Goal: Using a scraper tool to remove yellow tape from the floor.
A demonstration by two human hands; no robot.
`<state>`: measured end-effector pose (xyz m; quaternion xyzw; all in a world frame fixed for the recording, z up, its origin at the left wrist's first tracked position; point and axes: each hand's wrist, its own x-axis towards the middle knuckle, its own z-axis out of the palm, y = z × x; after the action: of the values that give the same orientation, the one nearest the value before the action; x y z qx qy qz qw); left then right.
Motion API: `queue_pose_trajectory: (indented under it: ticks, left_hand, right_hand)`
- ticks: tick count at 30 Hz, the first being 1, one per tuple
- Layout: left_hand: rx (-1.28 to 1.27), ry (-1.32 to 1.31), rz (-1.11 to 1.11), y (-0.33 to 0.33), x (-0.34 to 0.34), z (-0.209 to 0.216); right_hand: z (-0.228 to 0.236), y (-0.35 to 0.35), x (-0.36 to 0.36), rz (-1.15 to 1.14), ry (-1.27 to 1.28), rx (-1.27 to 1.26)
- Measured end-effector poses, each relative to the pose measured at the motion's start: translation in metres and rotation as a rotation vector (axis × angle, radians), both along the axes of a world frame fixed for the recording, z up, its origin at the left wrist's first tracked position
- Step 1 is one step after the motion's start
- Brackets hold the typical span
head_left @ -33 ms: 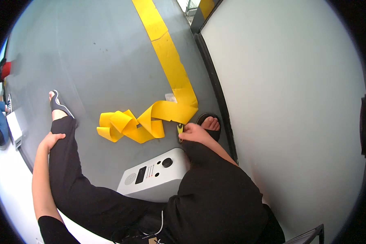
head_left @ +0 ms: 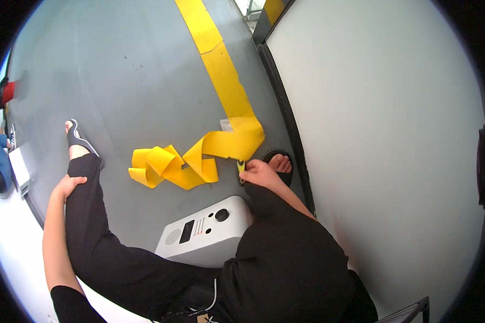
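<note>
My right hand (head_left: 258,173) pinches a small yellow-green and black utility knife (head_left: 241,171), held upright in the picture. Its far end meets the near edge of a wide yellow tape strip (head_left: 248,140), beside my right foot. Leftward from there, the loose length of tape (head_left: 164,161) lies twisted and curled on the grey floor. My left hand (head_left: 70,185) rests on my left knee with the thumb stretched across the black trouser leg; its other fingers are mostly hidden.
A grey-white box (head_left: 221,229) with a black knob and vents stands between my legs. Along the right runs a pale wall panel (head_left: 372,134) with a black base edge. Yellow floor tape (head_left: 215,64) stretches away. Far left, another person's legs (head_left: 0,161) show beside a white box (head_left: 19,169).
My right hand and the knife have shifted slightly up and to the right. The tape at the corner has moved a little with them. My left hand stays put.
</note>
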<state>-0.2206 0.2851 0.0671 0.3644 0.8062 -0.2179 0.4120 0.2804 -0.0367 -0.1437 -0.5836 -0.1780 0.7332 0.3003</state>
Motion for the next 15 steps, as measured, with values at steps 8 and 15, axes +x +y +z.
queue_pose_trajectory:
  ticks: [8, 15]
  left_hand:
    - [-0.033, -0.021, -0.009, -0.003, 0.020, 0.005]
    - [-0.020, -0.028, 0.008, 0.000, 0.002, 0.002]
  right_hand:
    - [0.014, -0.013, 0.014, 0.211, -0.179, -0.027]
    - [0.039, -0.014, 0.025, -0.230, -0.441, -0.065]
